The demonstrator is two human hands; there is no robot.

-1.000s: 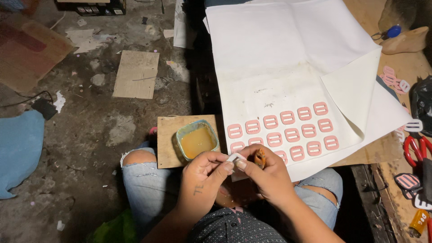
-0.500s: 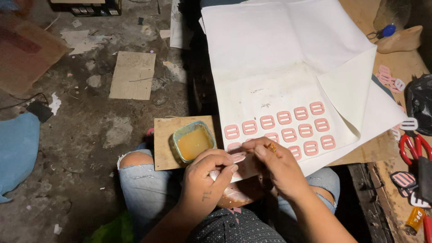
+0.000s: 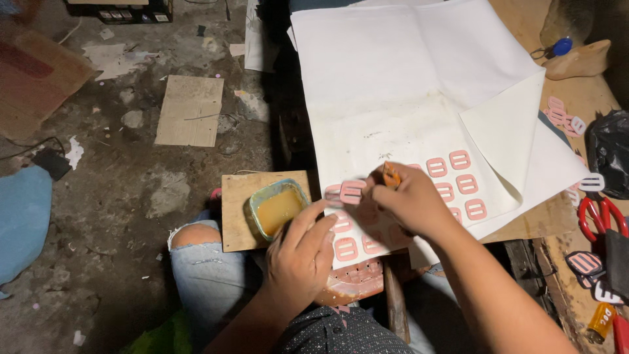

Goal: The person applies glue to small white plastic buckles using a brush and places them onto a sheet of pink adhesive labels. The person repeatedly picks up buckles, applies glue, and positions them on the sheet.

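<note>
Dusty concrete floor (image 3: pixel 131 196) surrounds the seated person. Lower centre, the left hand (image 3: pixel 303 255), grip loosely spread, rests by the glue tub (image 3: pixel 278 208). Mid-frame, the right hand (image 3: pixel 409 200) pinches an orange brush (image 3: pixel 391 175) beside a pink buckle piece (image 3: pixel 352 191) on the white paper (image 3: pixel 406 85): gluing step, likely needing steady placement.

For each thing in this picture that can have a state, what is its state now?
left hand: resting beside the glue tub, holding nothing I can see
right hand: closed around an orange tool
pink buckle piece: lifted at the right fingertips
glue tub: open, filled with tan liquid
white paper sheet: spread out, right corner folded over
pink pieces on the sheet: lying flat in rows
red scissors: lying unused
</note>
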